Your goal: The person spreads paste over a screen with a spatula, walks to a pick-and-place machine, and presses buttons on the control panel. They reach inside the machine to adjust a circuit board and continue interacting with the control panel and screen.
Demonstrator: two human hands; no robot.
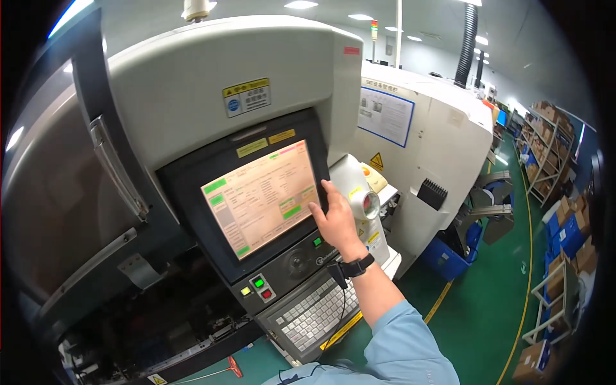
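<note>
My right hand (335, 219) is raised at the right side of a lit touchscreen (260, 199), which is set in a black frame (212, 240) on a large grey machine. Its index finger points up along the frame's right edge, and the thumb reaches over the screen's lower right part. Whether either fingertip touches the surface, I cannot tell. The fingers are apart with nothing between them. A black wrist strap (357, 265) with a cord is on that wrist. Below the screen are lit push buttons (259, 282) and a keyboard (314, 317). My left hand is out of view.
An emergency-stop button (369, 203) sits in a round guard right of the screen. Beyond it stands another white machine (410, 173) with a blue bin (449, 256) by it. Shelves with boxes (545, 147) line the right. A red-handled tool (235, 367) lies low at the front.
</note>
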